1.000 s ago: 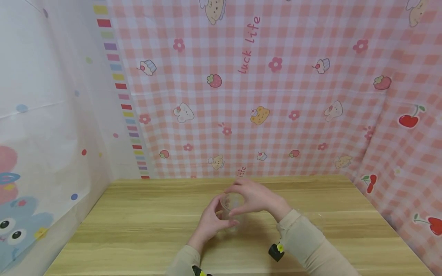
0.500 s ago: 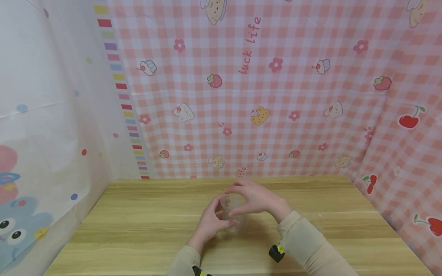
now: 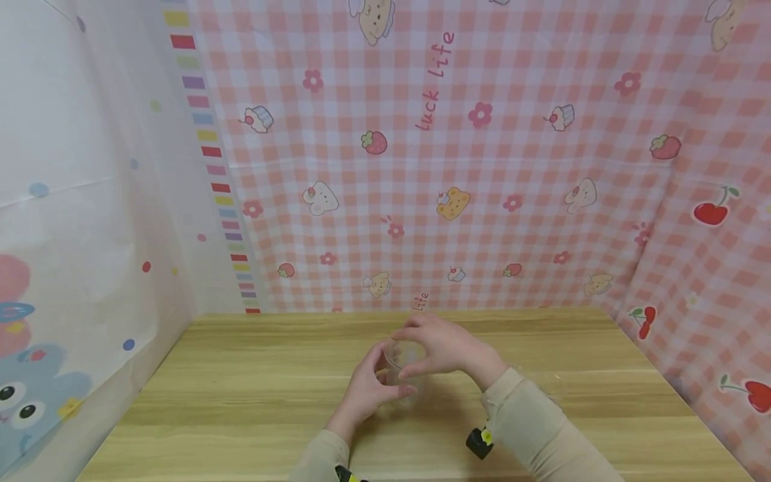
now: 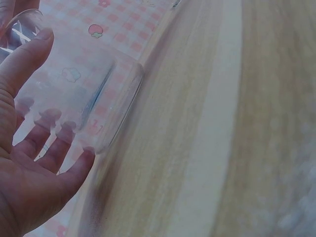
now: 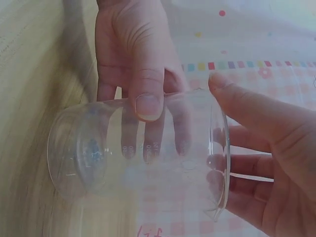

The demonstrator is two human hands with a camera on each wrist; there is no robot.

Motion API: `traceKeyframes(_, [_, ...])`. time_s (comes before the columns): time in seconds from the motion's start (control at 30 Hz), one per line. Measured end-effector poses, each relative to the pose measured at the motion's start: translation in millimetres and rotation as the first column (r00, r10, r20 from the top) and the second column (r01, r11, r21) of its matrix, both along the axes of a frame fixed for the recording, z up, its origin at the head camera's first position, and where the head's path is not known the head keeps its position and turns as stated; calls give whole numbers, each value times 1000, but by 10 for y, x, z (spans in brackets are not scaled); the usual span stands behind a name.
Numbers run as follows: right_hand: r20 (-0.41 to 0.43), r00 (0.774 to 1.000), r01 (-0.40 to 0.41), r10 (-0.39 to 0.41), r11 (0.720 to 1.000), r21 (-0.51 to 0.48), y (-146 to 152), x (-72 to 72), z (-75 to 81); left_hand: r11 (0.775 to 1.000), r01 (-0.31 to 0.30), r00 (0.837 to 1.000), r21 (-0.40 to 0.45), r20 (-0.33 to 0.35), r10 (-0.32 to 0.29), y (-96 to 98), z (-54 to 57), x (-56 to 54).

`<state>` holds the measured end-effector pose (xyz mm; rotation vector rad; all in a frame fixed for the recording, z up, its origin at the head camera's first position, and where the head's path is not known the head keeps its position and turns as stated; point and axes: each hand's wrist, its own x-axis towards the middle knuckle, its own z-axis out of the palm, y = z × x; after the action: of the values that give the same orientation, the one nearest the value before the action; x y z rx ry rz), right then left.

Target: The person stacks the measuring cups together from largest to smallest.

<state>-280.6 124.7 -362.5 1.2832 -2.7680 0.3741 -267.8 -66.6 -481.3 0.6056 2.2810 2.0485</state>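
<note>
A clear glass beaker [image 3: 405, 355] with a pouring lip and small white volume marks is held between both hands. My left hand [image 3: 364, 389] grips its side, thumb on the near wall and fingers round the far wall. From above, my right hand [image 3: 447, 345] holds the rim, thumb on one side and fingers on the other. In the right wrist view the beaker [image 5: 123, 180] looks empty, with a bluish patch near its base. The left wrist view shows its rounded base [image 4: 126, 103] close to the table surface; whether they touch, I cannot tell.
A wood-grain table [image 3: 241, 395] spreads under both arms. Behind it hangs a pink checked cloth [image 3: 361, 201], with a white printed cloth [image 3: 120, 201] at the left. Faint glints [image 3: 557, 377] show on the table beyond the right sleeve; their source is unclear.
</note>
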Motion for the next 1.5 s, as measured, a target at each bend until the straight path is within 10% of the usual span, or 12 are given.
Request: traceKeyframes(1.5, [-6,999,50,-50,996,71,-75,87,38,999,-3,1000,-33,15,3,0,2,1])
